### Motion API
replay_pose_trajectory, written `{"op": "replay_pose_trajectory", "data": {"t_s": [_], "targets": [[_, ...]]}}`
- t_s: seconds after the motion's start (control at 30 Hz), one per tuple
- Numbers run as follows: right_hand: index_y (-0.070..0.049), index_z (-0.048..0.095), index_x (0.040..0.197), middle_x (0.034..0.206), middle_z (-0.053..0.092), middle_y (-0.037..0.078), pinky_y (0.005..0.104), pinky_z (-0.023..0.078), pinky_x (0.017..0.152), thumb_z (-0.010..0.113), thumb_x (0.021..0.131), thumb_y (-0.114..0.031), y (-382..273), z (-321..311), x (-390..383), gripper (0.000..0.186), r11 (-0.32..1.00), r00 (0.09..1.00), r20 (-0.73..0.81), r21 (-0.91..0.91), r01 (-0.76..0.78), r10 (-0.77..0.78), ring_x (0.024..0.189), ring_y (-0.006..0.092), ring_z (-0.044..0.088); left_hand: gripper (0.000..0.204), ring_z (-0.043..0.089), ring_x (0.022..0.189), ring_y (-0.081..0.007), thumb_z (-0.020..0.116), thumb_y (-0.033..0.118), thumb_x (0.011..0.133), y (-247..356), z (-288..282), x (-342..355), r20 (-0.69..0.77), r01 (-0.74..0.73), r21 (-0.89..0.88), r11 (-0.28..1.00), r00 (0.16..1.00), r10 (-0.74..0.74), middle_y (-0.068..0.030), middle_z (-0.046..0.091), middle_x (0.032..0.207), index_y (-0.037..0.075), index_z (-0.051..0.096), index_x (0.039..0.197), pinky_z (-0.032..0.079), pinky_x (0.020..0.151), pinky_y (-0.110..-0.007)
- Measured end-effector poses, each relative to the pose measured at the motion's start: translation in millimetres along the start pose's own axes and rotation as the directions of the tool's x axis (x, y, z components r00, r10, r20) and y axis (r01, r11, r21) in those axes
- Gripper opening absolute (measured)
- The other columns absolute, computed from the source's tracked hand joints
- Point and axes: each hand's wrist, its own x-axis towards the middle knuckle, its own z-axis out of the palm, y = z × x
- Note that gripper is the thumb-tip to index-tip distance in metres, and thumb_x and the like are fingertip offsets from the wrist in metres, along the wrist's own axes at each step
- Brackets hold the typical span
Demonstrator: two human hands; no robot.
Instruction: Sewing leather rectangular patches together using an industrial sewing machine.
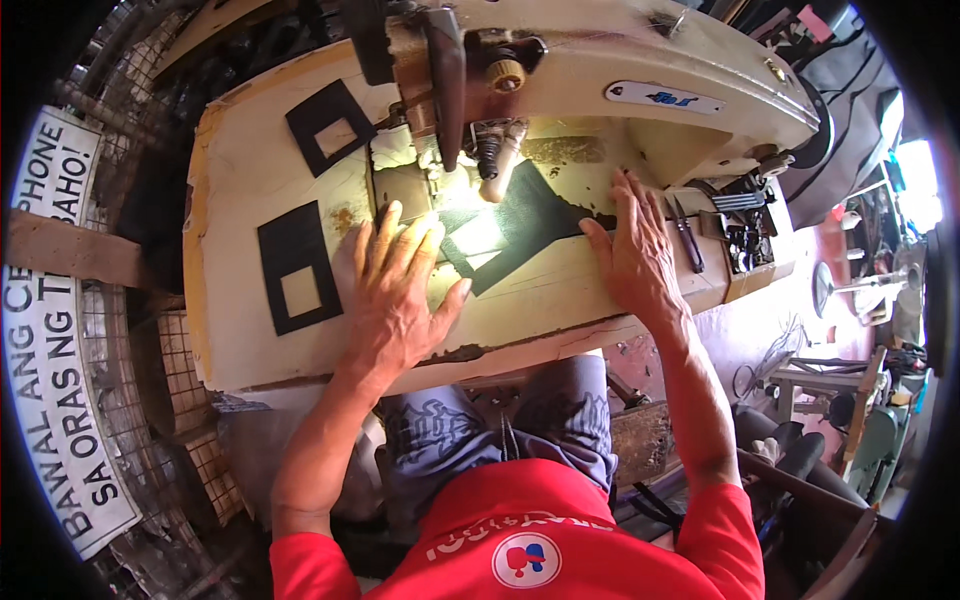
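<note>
Black windowed panel [540,205] is lying on the sewing-machine table [230,250], long axis running near-left to far-right; left hand [398,300], fingers spread, is resting closer than right hand [643,262], fingers nearly together, thumb apart.

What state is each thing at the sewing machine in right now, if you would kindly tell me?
Left hand: open, palm down, fingers spread
Right hand: open, palm down
Black piece between the hands: lying flat, partly brightly lit
Upper left black piece: lying flat
Lower left black piece: lying flat
Sewing machine: running or stopped, unclear
Table: near edge worn
</note>
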Motion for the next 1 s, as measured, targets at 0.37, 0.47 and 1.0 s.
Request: {"op": "replay_pose_trajectory", "data": {"t_s": [0.37, 0.47, 1.0], "targets": [[0.003, 0.055, 0.116, 0.140, 0.053, 0.025, 0.0536, 0.035, 0.116, 0.073, 0.086, -0.019, -85, 2, -41, 0.041, 0.856, 0.940, -0.012, 0.410, 0.316, -0.341, 0.138, 0.0403, 0.045, 0.056, 0.039, 0.139, -0.0393, 0.065, 0.035, 0.089, 2, -1, 1, 0.021, -0.003, -0.023, 1.000, 1.000, 0.003, -0.0159, 0.054, 0.137, 0.003, 0.058, 0.133, 0.022, 0.119, -0.055], [0.004, 0.054, 0.116, 0.138, 0.056, 0.024, 0.0529, 0.034, 0.117, 0.070, 0.087, -0.015, -101, 8, -40, 0.037, 0.819, 0.893, 0.033, 0.415, 0.397, -0.449, 0.136, 0.0403, 0.048, 0.055, 0.038, 0.140, -0.0393, 0.066, 0.034, 0.088, 2, -2, 1, 0.018, -0.018, -0.017, 1.000, 1.000, 0.019, -0.0162, 0.053, 0.137, 0.002, 0.058, 0.133, 0.022, 0.118, -0.056], [-0.008, 0.068, 0.117, 0.130, 0.062, 0.013, 0.0512, 0.039, 0.112, 0.069, 0.086, -0.012, -70, 10, -2, 0.031, 0.882, 0.918, 0.043, 0.296, 0.366, -0.395, 0.130, 0.0335, 0.053, 0.071, 0.037, 0.143, -0.0401, 0.061, 0.008, 0.088, -41, -8, 30, -0.026, 0.014, -0.229, 0.973, 0.999, -0.020, -0.0189, 0.048, 0.146, 0.002, 0.031, 0.152, 0.027, 0.118, -0.053]]}}
